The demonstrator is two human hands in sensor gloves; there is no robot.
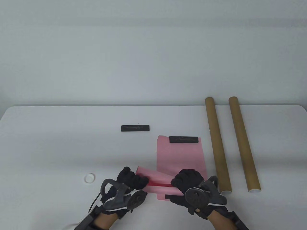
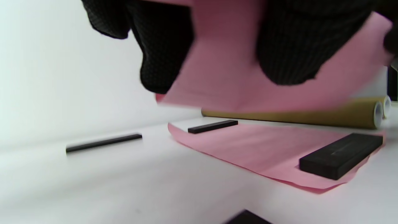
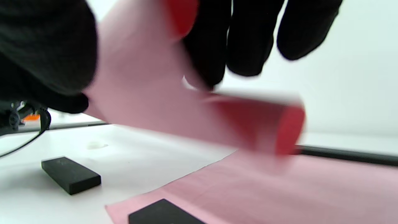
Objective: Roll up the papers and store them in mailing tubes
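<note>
A pink paper is partly rolled and lifted just above the table's front. My left hand grips its left end and my right hand grips its right end. The roll shows between my gloved fingers in the left wrist view and, blurred, in the right wrist view. A second pink sheet lies flat behind it, held by a black weight at its far edge and another black weight at its near edge. Two brown mailing tubes lie side by side at the right.
A third black weight lies alone on the white table left of the flat sheet. A small white tube cap sits left of my left hand. The tubes' near ends have white rims.
</note>
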